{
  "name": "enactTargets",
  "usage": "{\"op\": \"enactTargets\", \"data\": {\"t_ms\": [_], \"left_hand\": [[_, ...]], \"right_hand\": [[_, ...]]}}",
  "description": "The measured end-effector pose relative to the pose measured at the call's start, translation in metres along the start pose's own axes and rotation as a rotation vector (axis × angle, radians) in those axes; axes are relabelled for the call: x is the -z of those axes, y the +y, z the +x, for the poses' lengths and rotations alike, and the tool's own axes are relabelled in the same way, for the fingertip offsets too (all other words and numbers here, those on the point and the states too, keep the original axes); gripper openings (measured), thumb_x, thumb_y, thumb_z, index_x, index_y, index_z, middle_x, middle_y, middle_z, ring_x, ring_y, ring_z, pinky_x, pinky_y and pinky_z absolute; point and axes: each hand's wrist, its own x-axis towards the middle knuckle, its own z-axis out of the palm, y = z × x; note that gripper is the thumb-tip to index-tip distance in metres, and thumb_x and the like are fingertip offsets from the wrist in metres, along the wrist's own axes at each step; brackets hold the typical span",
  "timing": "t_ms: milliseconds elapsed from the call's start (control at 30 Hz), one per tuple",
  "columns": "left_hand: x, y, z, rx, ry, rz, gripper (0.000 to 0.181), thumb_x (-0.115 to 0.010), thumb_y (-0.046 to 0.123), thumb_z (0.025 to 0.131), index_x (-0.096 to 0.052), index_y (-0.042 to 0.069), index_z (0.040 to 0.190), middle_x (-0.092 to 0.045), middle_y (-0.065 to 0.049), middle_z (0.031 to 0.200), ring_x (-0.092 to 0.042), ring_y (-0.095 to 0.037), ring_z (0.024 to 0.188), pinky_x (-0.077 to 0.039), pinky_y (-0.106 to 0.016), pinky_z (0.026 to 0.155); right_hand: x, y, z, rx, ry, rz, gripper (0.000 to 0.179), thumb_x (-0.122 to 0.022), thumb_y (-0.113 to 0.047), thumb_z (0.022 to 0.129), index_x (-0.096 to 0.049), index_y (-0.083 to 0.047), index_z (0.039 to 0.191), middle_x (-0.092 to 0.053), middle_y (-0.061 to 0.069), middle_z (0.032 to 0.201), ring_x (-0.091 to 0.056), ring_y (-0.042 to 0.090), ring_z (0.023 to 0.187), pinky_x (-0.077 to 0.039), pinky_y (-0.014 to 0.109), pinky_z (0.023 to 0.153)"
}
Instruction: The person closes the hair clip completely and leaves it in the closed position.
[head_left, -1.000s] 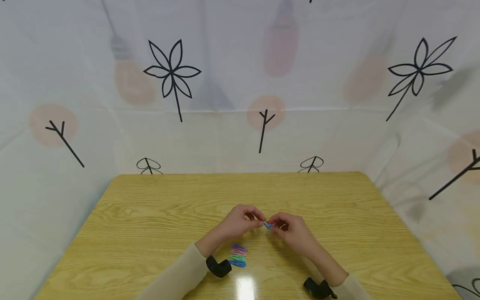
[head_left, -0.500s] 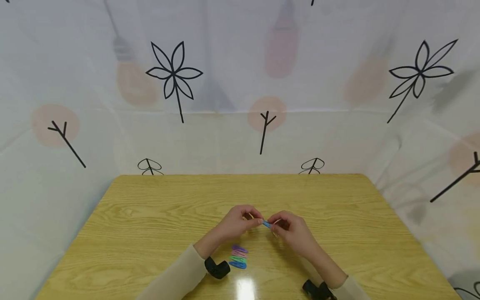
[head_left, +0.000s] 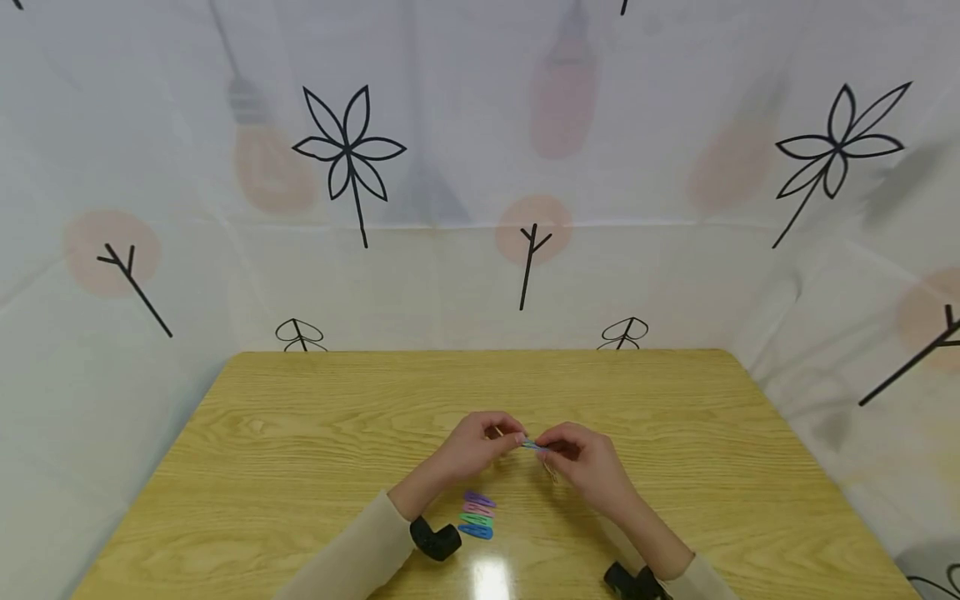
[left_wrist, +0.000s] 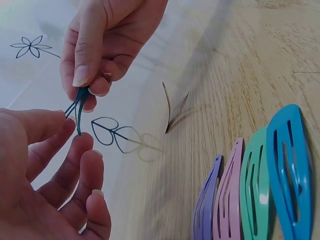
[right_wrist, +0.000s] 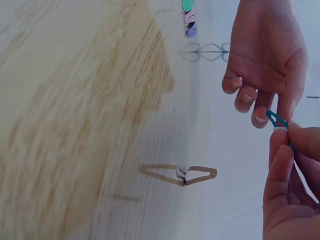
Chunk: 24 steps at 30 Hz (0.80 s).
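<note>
Above the table, my two hands meet over a small teal-blue snap hair clip (head_left: 531, 445). My right hand (head_left: 585, 462) pinches one end between thumb and fingertips. My left hand (head_left: 476, 450) has its thumb and fingertips at the other end. In the left wrist view, the hair clip (left_wrist: 79, 105) hangs from the right fingertips, its narrow strips spread apart towards the left fingers. Only its tip shows past the right fingers in the right wrist view. Below the right hand is a brown, bent snap clip (right_wrist: 177, 173), with a pale piece at its middle.
A row of snap hair clips lies near my left wrist: purple (left_wrist: 206, 205), pink (left_wrist: 230, 195), green (left_wrist: 256, 185) and blue (left_wrist: 291, 170). The wooden table (head_left: 300, 433) is backed by a patterned white cloth (head_left: 435, 283). Black cameras sit on both wrists.
Between the fingertips, the teal-blue clip has turned from slanted to nearly level. The brown clip shows more plainly below the right hand. Both hands stay almost in place; the row is unchanged.
</note>
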Motion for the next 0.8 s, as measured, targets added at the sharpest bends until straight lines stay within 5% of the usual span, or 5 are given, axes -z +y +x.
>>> {"op": "enactTargets", "data": {"t_ms": [167, 400, 800], "left_hand": [[-0.0005, -0.0016, 0.0003, -0.013, -0.028, 0.024, 0.012, -0.063, 0.026, 0.1, -0.074, 0.02, 0.104, -0.066, 0.008, 0.095, -0.063, -0.022, 0.083, -0.051, -0.03, 0.067], [-0.0006, -0.0007, -0.0005, -0.012, -0.051, -0.002, 0.013, -0.065, 0.025, 0.099, -0.075, 0.018, 0.104, -0.067, 0.007, 0.095, -0.064, -0.029, 0.085, -0.051, -0.029, 0.066], [0.0006, 0.0052, -0.0045, -0.024, -0.046, 0.0, 0.016, -0.075, 0.021, 0.091, -0.075, 0.017, 0.106, -0.068, 0.008, 0.101, -0.062, -0.013, 0.081, -0.051, -0.028, 0.064]], "right_hand": [[-0.0008, -0.0033, -0.0006, -0.003, 0.048, 0.012, 0.005, -0.07, -0.007, 0.093, -0.073, -0.006, 0.097, -0.071, 0.002, 0.086, -0.07, 0.027, 0.076, -0.054, 0.027, 0.061], [-0.0022, -0.0039, -0.0006, -0.021, 0.101, 0.015, 0.004, -0.07, -0.006, 0.093, -0.073, -0.005, 0.095, -0.071, 0.0, 0.08, -0.069, 0.025, 0.072, -0.053, 0.03, 0.057], [-0.0035, -0.0059, -0.0013, -0.046, 0.104, 0.03, 0.005, -0.069, -0.008, 0.093, -0.072, -0.005, 0.094, -0.071, 0.001, 0.08, -0.069, 0.027, 0.074, -0.054, 0.031, 0.06]]}}
